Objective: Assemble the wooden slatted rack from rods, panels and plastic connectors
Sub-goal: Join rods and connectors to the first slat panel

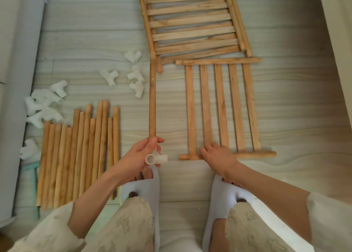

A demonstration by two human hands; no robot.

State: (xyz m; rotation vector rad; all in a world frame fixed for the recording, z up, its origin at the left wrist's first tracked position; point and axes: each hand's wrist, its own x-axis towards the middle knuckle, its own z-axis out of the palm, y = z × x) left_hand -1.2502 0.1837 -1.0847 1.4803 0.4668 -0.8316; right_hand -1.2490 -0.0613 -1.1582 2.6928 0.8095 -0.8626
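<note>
My left hand [140, 152] grips a white plastic connector [157, 157] with a long wooden rod [152, 101] fitted into it; the rod points away from me. My right hand [216, 154] rests on the near rail of a slatted wooden panel [221, 106] that lies flat on the floor, fingers curled over the rail. Two more slatted panels [192, 25] lie stacked farther off. A row of loose rods [80, 152] lies at the left. White connectors are scattered beyond them in two groups, one [133, 74] near the middle and one [44, 105] at the far left.
I squat on a pale wood-grain floor [95, 42], with my feet in white slippers [146, 187] just below my hands. A white furniture edge [15, 61] runs along the left, and a pale wall or board [339, 42] rises at the right.
</note>
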